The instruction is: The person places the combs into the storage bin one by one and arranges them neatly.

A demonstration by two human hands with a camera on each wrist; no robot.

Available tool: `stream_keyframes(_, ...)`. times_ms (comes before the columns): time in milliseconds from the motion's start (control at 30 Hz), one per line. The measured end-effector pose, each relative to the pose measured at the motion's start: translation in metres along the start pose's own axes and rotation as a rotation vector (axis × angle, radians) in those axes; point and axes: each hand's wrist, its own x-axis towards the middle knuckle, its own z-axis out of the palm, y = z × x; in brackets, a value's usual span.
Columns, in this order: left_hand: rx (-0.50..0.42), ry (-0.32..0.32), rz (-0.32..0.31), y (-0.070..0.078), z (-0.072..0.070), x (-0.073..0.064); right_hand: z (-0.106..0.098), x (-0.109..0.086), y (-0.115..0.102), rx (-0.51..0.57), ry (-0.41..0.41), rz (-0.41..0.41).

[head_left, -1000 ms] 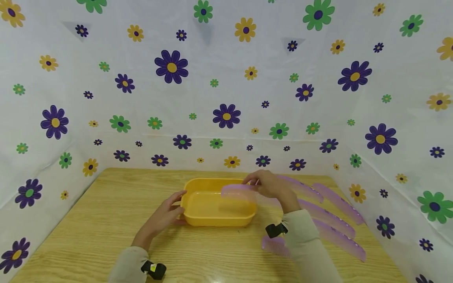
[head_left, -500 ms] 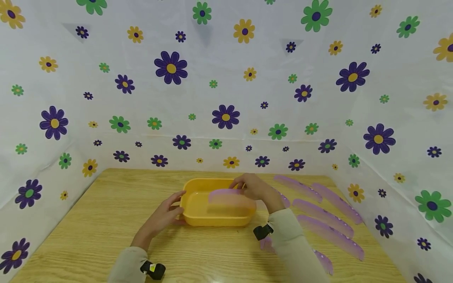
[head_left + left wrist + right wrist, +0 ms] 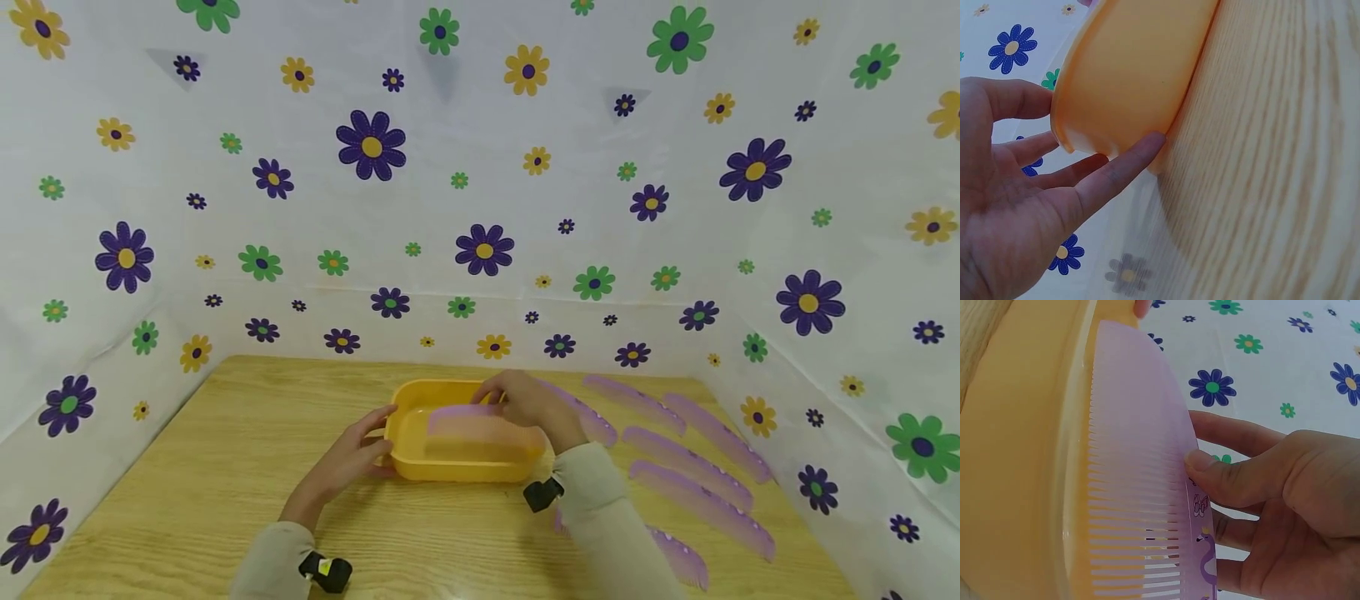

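A yellow plastic basin (image 3: 465, 471) stands on the wooden table. The left hand (image 3: 345, 454) holds its left end, fingertips at the rim and thumb (image 3: 1129, 162) against the lower outer wall in the left wrist view. Between thumb and fingers, the right hand (image 3: 528, 408) pinches a translucent purple comb (image 3: 465, 429) by its spine. This comb is inside the basin's outline in the head view, teeth downward. Printed flamingo pictures show along its spine (image 3: 1205, 550) in the right wrist view. The comb's right end is partly hidden by the hand.
Several similar purple combs (image 3: 701, 504) lie spread over the right side of the table (image 3: 300, 408). One comb (image 3: 678, 558) near the front is partly covered by the right sleeve (image 3: 600, 492). White flower-printed cloth (image 3: 480, 183) walls the back and both sides.
The right hand has moved left and slightly down, bringing the comb from over the basin's right part further into it. The left hand and the basin stay in place.
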Motion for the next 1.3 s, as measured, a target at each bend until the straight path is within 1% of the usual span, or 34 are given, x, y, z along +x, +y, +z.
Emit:
stream_keyframes(67, 0.003, 0.003, -0.002, 0.0, 0.0, 0.0, 0.001, 0.001, -0.003, -0.002, -0.001, -0.006)
stream_keyframes(133, 0.005, 0.004, -0.001, 0.0, 0.0, 0.0, 0.002, 0.002, -0.006, -0.013, 0.0, -0.038)
stream_keyframes(233, 0.008, 0.001, 0.002, 0.0, 0.0, 0.0, 0.003, 0.004, -0.01, -0.031, -0.001, -0.061)
stream_keyframes(467, -0.015, -0.01, 0.014, -0.002, -0.001, 0.0, 0.008, 0.012, -0.017, -0.026, -0.015, -0.06)
stream_keyframes(500, -0.017, -0.012, 0.016, -0.003, -0.002, 0.001, 0.009, 0.014, -0.018, -0.033, -0.015, -0.075)
stream_keyframes(667, -0.032, -0.019, 0.015, -0.004, -0.003, 0.002, 0.012, 0.017, -0.023, -0.054, -0.021, -0.1)
stream_keyframes(967, -0.029, -0.025, 0.014, -0.003, -0.003, 0.002, 0.019, 0.019, -0.025, -0.051, -0.045, -0.077)
stream_keyframes(1300, -0.031, -0.023, 0.014, -0.004, -0.003, 0.003, 0.027, 0.02, -0.014, -0.013, -0.073, -0.052)
